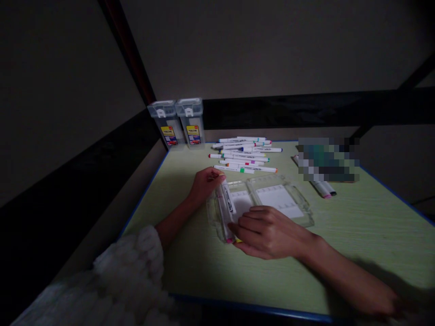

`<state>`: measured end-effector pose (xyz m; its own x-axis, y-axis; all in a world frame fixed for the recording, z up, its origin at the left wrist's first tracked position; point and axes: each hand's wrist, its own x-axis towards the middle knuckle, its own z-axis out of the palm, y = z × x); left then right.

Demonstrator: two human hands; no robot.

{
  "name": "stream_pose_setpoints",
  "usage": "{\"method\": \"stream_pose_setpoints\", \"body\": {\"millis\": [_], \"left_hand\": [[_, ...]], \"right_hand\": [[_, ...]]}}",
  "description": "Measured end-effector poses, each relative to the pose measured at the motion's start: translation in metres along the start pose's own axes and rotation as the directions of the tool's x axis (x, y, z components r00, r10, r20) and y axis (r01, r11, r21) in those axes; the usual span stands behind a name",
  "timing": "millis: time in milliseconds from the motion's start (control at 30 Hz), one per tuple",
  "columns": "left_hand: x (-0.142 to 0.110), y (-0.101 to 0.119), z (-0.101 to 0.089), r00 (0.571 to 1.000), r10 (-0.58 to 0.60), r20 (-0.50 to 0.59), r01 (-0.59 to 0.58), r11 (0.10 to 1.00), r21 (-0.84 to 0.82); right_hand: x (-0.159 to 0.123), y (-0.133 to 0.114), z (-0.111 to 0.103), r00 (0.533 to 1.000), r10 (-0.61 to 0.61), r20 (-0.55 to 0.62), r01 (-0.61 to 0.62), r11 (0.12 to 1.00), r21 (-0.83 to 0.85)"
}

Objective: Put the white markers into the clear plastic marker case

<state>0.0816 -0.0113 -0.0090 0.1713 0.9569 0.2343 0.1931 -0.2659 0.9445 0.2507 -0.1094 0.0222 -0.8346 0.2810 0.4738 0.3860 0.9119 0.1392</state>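
Right hand (268,232) half curled, its hold unclear, left hand (204,181) pinching the far end of a marker (229,197), I seem to be fitting it into the open case (307,222) toward the table's (190,271) left edge, which calls for lining up.

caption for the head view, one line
Two hands fit white markers into an open clear case on a green table.

Dimly lit overall, brightest on the pale green wood-grain surface (190,267); soft shadow lower right, dark corners, pixelated patch at right.
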Motion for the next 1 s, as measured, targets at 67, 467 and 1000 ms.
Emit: {"method": "stream_pose_setpoints", "body": {"millis": [67, 467, 1000], "left_hand": [[0.000, 0.002, 0.000, 1.000, 0.002, -0.017, -0.002, 1.000, -0.014], [0.000, 0.007, -0.003, 0.997, -0.012, -0.070, 0.005, 0.995, -0.101], [0.001, 0.007, -0.009, 0.977, -0.061, -0.203, 0.037, 0.992, -0.118]], "right_hand": [[0.000, 0.001, -0.002, 0.999, -0.016, -0.049, 0.015, 1.000, -0.020], [-0.004, 0.003, -0.003, 0.985, 0.007, -0.170, -0.024, 0.995, -0.100], [-0.006, 0.012, -0.008, 0.883, 0.423, -0.201, -0.417, 0.906, 0.074]]}}
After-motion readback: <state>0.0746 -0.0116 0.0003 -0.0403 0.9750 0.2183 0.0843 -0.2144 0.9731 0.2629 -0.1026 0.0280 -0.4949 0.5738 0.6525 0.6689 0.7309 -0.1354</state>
